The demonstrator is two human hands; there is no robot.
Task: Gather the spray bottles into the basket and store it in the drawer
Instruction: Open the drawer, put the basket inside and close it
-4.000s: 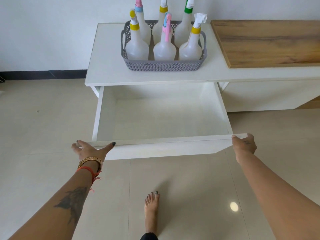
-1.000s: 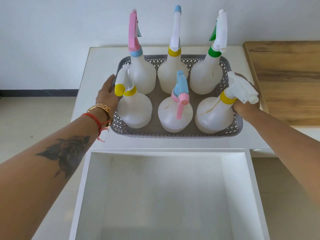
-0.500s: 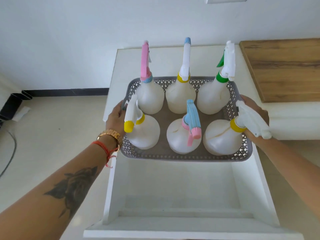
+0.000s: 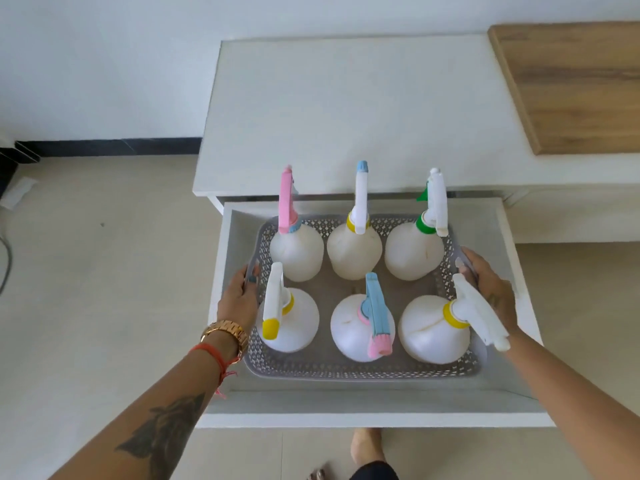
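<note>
A grey perforated basket (image 4: 346,369) sits inside the open white drawer (image 4: 374,420), low between its walls. Several white spray bottles stand upright in it in two rows, with pink, blue, green and yellow trigger heads; one of them is the front middle bottle (image 4: 360,327). My left hand (image 4: 240,299) grips the basket's left rim. My right hand (image 4: 491,292) grips the right rim, partly hidden behind the front right bottle's white nozzle (image 4: 479,313). Whether the basket rests on the drawer floor is unclear.
The white cabinet top (image 4: 346,112) lies behind the drawer, with a wooden board (image 4: 575,81) at its right. Tiled floor (image 4: 86,271) spreads to the left. My bare foot (image 4: 365,448) stands just below the drawer front. A cable (image 4: 5,265) lies at the far left.
The basket came off the cabinet top, moved toward me and went down into the open drawer. Both hands kept hold of its side rims throughout.
</note>
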